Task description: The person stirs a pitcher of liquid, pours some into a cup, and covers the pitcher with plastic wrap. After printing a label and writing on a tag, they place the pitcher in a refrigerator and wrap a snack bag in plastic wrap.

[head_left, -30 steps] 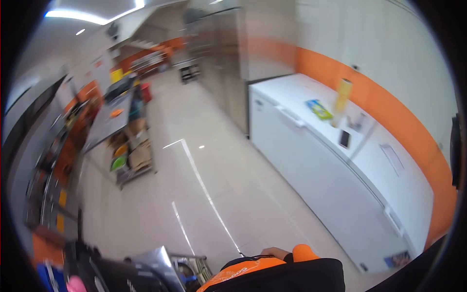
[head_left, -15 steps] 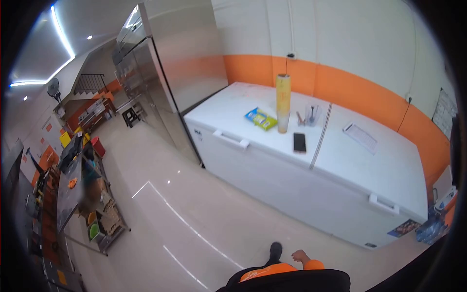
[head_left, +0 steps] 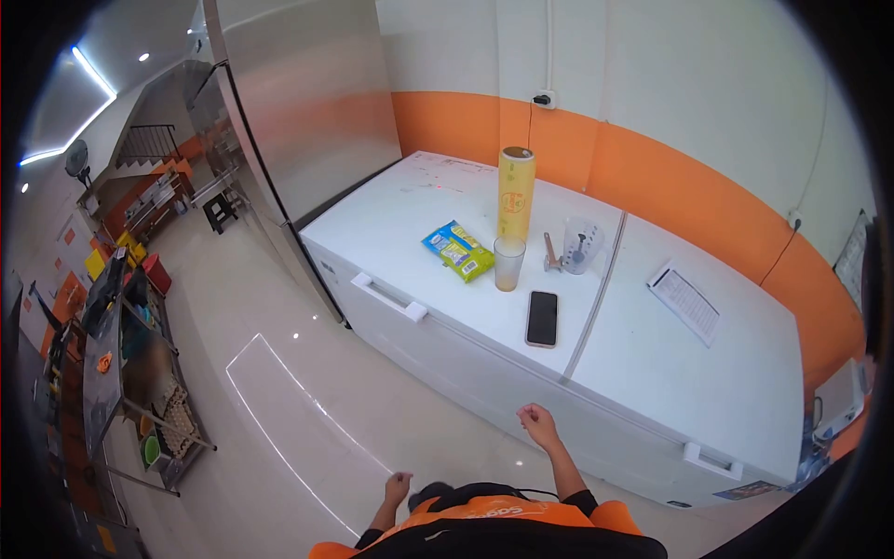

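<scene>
My right hand (head_left: 537, 424) hangs in the air just before the front of a white chest freezer (head_left: 447, 359), its fingers loosely curled with nothing visible in them. Lower and to the left, my left hand (head_left: 399, 484) is closed, also without a visible object, over the floor. The freezer-top thing nearest my right hand is a black-screened phone (head_left: 542, 320). Behind it stand a translucent cup (head_left: 508, 265) and a tall yellow cylinder (head_left: 516, 191). A blue-green packet (head_left: 458, 252) lies left of the cup; a clear jug (head_left: 583, 244) and a small handled tool (head_left: 552, 253) are to its right.
A printed sheet (head_left: 685, 303) lies on the freezer's right lid. A tall steel refrigerator (head_left: 307, 93) stands at the freezer's left end. Across the shiny floor (head_left: 289, 410) is a metal table (head_left: 102, 359) with egg trays below. A black stool (head_left: 220, 213) stands farther back.
The view has moved closer to the freezer, and its things appear larger. My right hand has risen toward the freezer front. My left hand has come into view.
</scene>
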Demonstrator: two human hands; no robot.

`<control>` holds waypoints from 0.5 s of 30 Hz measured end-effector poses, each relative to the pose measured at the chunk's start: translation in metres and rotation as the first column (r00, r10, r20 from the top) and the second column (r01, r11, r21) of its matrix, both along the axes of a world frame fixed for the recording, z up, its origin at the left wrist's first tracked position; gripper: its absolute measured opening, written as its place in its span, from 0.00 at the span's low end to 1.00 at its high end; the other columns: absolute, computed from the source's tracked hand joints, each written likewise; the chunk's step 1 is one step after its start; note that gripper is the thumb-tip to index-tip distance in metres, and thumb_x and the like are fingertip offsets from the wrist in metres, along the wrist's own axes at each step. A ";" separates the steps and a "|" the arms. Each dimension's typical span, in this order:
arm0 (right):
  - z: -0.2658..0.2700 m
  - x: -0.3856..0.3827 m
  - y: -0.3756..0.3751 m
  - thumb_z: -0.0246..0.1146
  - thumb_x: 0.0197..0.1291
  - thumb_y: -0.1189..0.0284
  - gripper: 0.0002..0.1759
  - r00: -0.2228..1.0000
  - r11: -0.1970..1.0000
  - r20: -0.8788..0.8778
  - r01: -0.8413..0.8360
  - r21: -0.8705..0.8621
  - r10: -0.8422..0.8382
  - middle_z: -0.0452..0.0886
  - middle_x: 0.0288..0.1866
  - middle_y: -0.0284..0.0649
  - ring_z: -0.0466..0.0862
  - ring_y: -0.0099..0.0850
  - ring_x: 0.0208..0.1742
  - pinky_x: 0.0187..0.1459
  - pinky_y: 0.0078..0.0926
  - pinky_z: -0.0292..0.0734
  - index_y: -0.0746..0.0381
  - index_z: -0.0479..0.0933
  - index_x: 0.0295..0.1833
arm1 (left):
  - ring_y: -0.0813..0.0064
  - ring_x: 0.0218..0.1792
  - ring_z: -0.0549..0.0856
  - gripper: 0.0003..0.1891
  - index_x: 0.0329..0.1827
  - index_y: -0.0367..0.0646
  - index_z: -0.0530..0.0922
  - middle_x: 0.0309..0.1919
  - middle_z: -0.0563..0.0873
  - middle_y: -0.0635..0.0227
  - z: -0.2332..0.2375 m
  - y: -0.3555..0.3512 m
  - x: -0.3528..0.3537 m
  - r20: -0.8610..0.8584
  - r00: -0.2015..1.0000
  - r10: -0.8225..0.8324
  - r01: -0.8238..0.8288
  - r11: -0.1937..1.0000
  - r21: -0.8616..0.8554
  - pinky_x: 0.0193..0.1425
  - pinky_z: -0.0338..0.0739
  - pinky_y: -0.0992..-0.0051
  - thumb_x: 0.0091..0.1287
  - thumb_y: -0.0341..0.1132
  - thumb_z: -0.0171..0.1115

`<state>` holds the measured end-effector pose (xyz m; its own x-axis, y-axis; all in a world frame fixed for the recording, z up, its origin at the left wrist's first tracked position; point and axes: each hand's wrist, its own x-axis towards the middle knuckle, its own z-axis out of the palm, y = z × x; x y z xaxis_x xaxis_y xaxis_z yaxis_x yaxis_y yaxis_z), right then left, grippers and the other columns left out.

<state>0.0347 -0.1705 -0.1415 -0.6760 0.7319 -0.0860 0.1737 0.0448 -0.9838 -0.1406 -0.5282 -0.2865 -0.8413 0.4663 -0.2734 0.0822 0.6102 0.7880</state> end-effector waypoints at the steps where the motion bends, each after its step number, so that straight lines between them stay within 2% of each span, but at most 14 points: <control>1: 0.006 -0.007 0.006 0.60 0.61 0.69 0.09 0.999 1.000 -0.039 0.024 0.007 -0.023 0.76 0.24 0.29 0.73 0.17 0.24 0.28 0.17 0.69 0.64 0.76 0.35 | 0.69 0.26 0.82 0.15 0.35 0.40 0.82 0.24 0.83 0.62 0.002 0.021 -0.023 -0.074 0.997 0.004 0.005 0.993 0.121 0.33 0.75 0.70 0.64 0.43 0.58; 4: 0.037 -0.024 0.017 0.61 0.60 0.70 0.07 0.988 0.978 -0.022 0.153 0.141 -0.151 0.74 0.23 0.27 0.71 0.15 0.24 0.28 0.15 0.67 0.63 0.76 0.36 | 0.77 0.25 0.80 0.18 0.35 0.37 0.78 0.24 0.81 0.66 0.045 0.104 -0.110 -0.039 0.999 -0.004 0.013 0.972 0.233 0.30 0.74 0.75 0.67 0.46 0.56; 5: 0.045 -0.031 0.025 0.61 0.60 0.70 0.07 0.987 0.978 -0.016 0.160 0.136 -0.159 0.75 0.23 0.28 0.71 0.16 0.24 0.29 0.15 0.67 0.63 0.76 0.36 | 0.78 0.24 0.79 0.17 0.37 0.36 0.78 0.24 0.81 0.68 0.078 0.139 -0.135 -0.040 0.999 -0.009 0.021 0.953 0.302 0.30 0.74 0.76 0.68 0.44 0.55; 6: 0.053 -0.038 0.033 0.61 0.60 0.70 0.07 0.986 0.977 -0.011 0.168 0.132 -0.168 0.76 0.23 0.29 0.72 0.16 0.25 0.29 0.16 0.67 0.64 0.76 0.36 | 0.80 0.23 0.78 0.15 0.38 0.37 0.77 0.25 0.80 0.70 0.082 0.173 -0.172 -0.055 0.998 -0.018 0.039 0.915 0.403 0.29 0.73 0.78 0.68 0.43 0.56; 7: 0.061 -0.046 0.041 0.62 0.59 0.70 0.07 0.984 0.976 -0.006 0.177 0.128 -0.178 0.76 0.24 0.30 0.72 0.16 0.25 0.30 0.16 0.67 0.64 0.77 0.35 | 0.82 0.23 0.76 0.14 0.40 0.38 0.77 0.23 0.79 0.73 0.105 0.209 -0.201 -0.028 0.999 -0.038 0.047 0.861 0.506 0.29 0.72 0.79 0.68 0.42 0.56; 8: 0.071 -0.056 0.051 0.62 0.59 0.70 0.08 0.983 0.976 -0.009 0.181 0.124 -0.182 0.76 0.24 0.29 0.72 0.16 0.25 0.30 0.16 0.67 0.64 0.77 0.36 | 0.82 0.28 0.78 0.14 0.46 0.39 0.75 0.29 0.80 0.70 0.129 0.240 -0.231 0.059 0.993 -0.107 0.056 0.827 0.559 0.31 0.74 0.80 0.68 0.41 0.56; 10: 0.088 -0.080 0.069 0.62 0.59 0.69 0.08 0.981 0.975 -0.019 0.192 0.116 -0.191 0.75 0.24 0.29 0.71 0.16 0.25 0.29 0.15 0.66 0.64 0.76 0.36 | 0.78 0.38 0.79 0.18 0.53 0.38 0.71 0.39 0.80 0.65 0.166 0.310 -0.279 0.129 0.989 -0.076 -0.029 0.747 0.665 0.36 0.76 0.78 0.67 0.42 0.58; 12: 0.093 -0.107 0.090 0.63 0.59 0.68 0.09 0.982 0.984 -0.089 0.169 0.050 -0.164 0.74 0.24 0.28 0.71 0.16 0.25 0.29 0.16 0.67 0.64 0.75 0.36 | 0.75 0.46 0.78 0.23 0.55 0.38 0.70 0.46 0.78 0.64 0.188 0.373 -0.328 0.406 0.910 -0.082 -0.192 0.784 0.591 0.44 0.76 0.73 0.64 0.45 0.60; 14: 0.106 -0.132 0.107 0.66 0.56 0.68 0.13 0.980 0.988 -0.125 0.150 -0.023 -0.152 0.73 0.25 0.28 0.70 0.17 0.25 0.29 0.16 0.67 0.64 0.74 0.40 | 0.74 0.47 0.77 0.25 0.55 0.39 0.70 0.46 0.78 0.65 0.190 0.424 -0.370 0.499 0.854 -0.150 -0.186 0.807 0.560 0.49 0.74 0.70 0.63 0.47 0.61; 15: 0.111 -0.146 0.114 0.68 0.53 0.67 0.18 0.961 0.963 -0.109 0.261 0.072 -0.253 0.73 0.29 0.31 0.70 0.20 0.28 0.31 0.17 0.68 0.65 0.72 0.44 | 0.73 0.48 0.77 0.26 0.56 0.39 0.70 0.46 0.78 0.66 0.187 0.445 -0.389 0.546 0.819 -0.178 -0.185 0.818 0.545 0.51 0.73 0.68 0.63 0.48 0.62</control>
<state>-0.1108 -0.0566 -0.0307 -0.4663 0.8837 0.0409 0.0931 0.0950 -0.9911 -0.5294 -0.0831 -0.0992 -0.6269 0.6805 -0.3793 -0.4737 0.0535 0.8791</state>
